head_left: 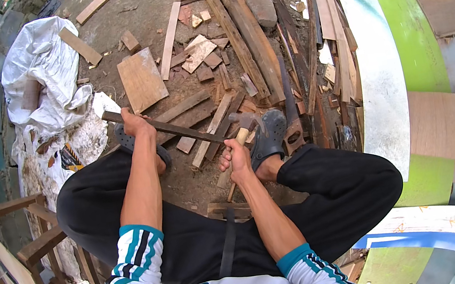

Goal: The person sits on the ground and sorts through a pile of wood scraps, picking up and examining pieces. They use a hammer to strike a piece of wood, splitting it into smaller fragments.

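My left hand [139,124] is closed around a long dark strip of wood [180,130], close to its left end. The strip slants down to the right across the space between my knees. At its other end my right hand [235,159] is closed on a hammer [243,135] with a pale wooden handle. The hammer's head is blurred and lies close to my right shoe. Whether the right fingers also touch the strip cannot be told. Below the strip, short boards [212,129] lie on the dirt between my feet.
A handsaw [293,131] lies beside my right shoe [268,135]. Long beams [239,31] and offcuts [199,51] cover the ground ahead. White sacking [39,59] and a wooden frame [43,245] stand at left. White [376,75] and green panels [400,23] lie at right.
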`<state>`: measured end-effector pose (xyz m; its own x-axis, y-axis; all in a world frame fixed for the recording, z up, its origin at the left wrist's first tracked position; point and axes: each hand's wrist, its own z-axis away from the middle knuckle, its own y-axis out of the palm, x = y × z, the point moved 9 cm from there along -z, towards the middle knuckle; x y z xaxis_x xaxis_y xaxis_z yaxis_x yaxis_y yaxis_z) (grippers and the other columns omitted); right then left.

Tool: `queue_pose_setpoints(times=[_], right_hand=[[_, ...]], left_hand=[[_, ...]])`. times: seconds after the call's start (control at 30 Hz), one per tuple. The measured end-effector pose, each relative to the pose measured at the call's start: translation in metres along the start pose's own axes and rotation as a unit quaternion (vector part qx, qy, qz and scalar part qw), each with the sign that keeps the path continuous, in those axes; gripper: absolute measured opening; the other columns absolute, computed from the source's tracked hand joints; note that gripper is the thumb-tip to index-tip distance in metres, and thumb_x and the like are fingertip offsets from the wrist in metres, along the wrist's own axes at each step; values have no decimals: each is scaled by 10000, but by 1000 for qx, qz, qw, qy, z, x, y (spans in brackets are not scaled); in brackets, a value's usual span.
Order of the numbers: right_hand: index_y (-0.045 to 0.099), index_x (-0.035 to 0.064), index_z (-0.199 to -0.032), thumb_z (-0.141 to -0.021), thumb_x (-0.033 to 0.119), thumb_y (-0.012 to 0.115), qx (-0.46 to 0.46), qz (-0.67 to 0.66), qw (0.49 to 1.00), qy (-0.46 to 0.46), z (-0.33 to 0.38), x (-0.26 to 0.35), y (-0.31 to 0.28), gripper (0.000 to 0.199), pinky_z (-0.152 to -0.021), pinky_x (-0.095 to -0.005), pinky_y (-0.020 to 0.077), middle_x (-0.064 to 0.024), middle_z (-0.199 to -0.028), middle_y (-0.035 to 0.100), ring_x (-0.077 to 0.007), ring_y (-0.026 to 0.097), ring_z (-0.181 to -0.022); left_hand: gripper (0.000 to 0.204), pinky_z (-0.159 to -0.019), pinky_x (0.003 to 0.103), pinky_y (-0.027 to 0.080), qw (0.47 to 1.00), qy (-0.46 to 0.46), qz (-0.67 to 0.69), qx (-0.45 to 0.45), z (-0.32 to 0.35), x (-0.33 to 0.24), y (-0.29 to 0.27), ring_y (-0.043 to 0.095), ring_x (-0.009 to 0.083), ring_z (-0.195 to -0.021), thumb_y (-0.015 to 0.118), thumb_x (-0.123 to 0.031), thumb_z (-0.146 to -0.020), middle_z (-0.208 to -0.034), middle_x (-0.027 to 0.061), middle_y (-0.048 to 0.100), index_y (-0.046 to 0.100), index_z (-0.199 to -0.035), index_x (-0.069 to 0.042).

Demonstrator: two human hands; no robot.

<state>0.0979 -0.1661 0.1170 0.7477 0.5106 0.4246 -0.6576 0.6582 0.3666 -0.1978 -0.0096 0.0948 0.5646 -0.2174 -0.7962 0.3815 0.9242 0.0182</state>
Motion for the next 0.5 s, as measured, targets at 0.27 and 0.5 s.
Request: queue_pose_setpoints(times=[0.27,0.5], right_hand=[[482,42,-758,-877,155,611,-43,202,972,-111,-16,-17,-12,209,-395,-331,395,-24,-532,444,-157,472,-411],[483,50,-799,-892,163,615,-35,145,984,-98,-8,-12,-11,197,-375,-331,383,-28,-535,453,-152,455,-388]], left_hand=[[355,-453,362,421,1000,1,-7,-16,14,-3,3,502,219,-467,658,-315,-773,-614,106,545,555,-741,23],[366,-457,369,422,1000,4,-9,-29,8,-3,-1,519,227,-478,655,-322,-775,-632,112,567,573,-757,34]])
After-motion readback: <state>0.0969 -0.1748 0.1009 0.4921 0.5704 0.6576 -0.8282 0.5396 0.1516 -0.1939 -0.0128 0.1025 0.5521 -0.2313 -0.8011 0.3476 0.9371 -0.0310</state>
